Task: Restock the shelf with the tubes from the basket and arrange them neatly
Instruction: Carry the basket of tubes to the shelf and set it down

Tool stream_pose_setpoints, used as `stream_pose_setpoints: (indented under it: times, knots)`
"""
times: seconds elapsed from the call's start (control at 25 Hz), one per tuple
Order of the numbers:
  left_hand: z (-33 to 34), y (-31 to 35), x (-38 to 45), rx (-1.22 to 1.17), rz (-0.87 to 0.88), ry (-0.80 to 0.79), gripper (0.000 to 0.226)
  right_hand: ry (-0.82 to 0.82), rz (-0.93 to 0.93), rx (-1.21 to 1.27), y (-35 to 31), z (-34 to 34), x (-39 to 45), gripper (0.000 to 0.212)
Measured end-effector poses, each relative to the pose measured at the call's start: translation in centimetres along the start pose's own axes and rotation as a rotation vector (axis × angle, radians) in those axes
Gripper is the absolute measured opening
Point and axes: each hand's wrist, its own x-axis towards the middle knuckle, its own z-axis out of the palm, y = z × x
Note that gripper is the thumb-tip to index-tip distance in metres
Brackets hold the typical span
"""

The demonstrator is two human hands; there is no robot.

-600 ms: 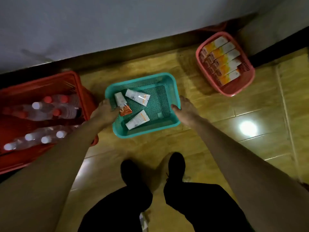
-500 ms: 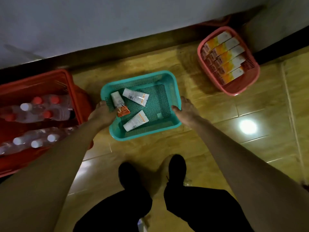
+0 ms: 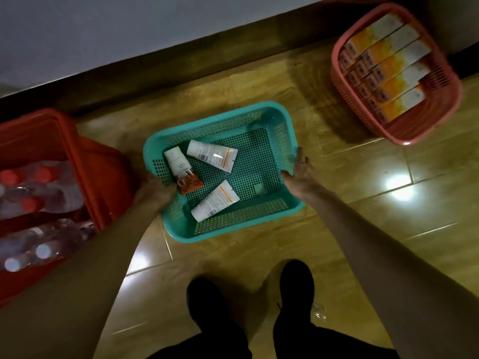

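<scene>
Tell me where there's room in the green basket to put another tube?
The basket has bare mesh on its right half, between the tubes and the right hand on the rim. A smaller patch lies along the far wall. The left side is crowded: three tubes, top, left and bottom, plus an orange sachet beside the left hand.
</scene>
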Motion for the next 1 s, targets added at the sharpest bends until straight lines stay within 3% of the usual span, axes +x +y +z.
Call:
stream_pose_setpoints:
  times: [0.12, 0.28, 0.56, 0.76, 1.0]
  knots:
    - [0.7, 0.1, -0.6, 0.043, 0.013, 0.033, 0.107, 0.022, -0.027, -0.078, 0.1, 0.2, 0.6, 0.092]
    - [0.8, 0.4, -0.6, 0.138, 0.111, 0.083, 0.104, 0.04, -0.043, -0.109, 1.2, -0.2, 1.0, 0.108]
    - [-1.5, 3.5, -2.9, 0.18, 0.183, 0.099, 0.122, 0.125, -0.047, -0.073, 2.5, -3.5, -1.3, 0.102]
    - [-4.6, 4.7, -8.7, 0.183, 0.21, 0.126, 0.125, 0.172, -0.027, -0.005, 2.1, -7.7, -6.5, 0.091]
    - [-11.0, 8.2, -19.3, 0.245, 0.324, 0.169, 0.121, 0.201, 0.032, 0.074, 3.1, -14.5, -17.7, 0.095]
